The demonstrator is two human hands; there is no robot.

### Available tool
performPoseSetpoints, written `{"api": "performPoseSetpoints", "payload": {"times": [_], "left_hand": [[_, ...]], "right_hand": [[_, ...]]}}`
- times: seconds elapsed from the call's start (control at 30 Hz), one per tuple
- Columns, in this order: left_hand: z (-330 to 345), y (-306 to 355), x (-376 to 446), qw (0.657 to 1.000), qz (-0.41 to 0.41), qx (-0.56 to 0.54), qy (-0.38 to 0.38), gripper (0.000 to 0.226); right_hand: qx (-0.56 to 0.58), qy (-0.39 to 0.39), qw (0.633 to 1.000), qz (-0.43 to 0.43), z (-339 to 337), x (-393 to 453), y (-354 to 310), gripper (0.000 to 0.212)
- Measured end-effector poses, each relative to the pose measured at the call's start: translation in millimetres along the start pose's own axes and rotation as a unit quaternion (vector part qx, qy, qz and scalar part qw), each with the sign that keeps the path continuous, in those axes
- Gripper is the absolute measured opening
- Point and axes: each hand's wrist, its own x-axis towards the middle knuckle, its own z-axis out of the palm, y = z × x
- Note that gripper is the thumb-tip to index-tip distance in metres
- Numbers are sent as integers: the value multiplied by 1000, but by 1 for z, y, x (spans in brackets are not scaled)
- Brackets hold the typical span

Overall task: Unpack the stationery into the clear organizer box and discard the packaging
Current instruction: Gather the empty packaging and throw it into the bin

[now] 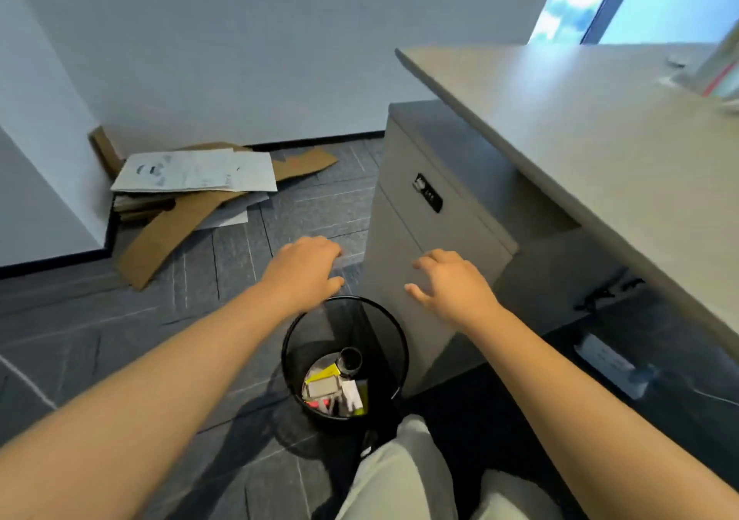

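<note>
Above one bin point(344, 359) — two hands point(308, 269) point(452, 283)

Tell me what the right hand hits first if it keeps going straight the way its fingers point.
Most likely the grey drawer cabinet: the right hand points forward at its front panel, above the black wastebasket. Depth is unclear.

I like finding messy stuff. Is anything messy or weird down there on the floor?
Yes. A heap of flattened cardboard and white sheets lies scattered in the corner by the wall, not in the black mesh bin. The bin itself stands upright with packaging scraps inside, nothing spilled around it.
</note>
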Motion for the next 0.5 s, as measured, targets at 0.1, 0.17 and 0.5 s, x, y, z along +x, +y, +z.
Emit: {"api": "performPoseSetpoints", "payload": {"times": [0.1, 0.17, 0.5], "left_hand": [[-48, 20, -14, 997, 34, 36, 56, 44], [-77, 36, -22, 992, 58, 60, 92, 44], [-136, 156, -20, 966, 169, 118, 157, 41]], "right_hand": [[-27, 53, 998, -3, -46, -28, -1, 43], [-40, 100, 994, -2, -74, -47, 1, 42], [-68, 207, 968, 125, -135, -162, 87, 40]]}}
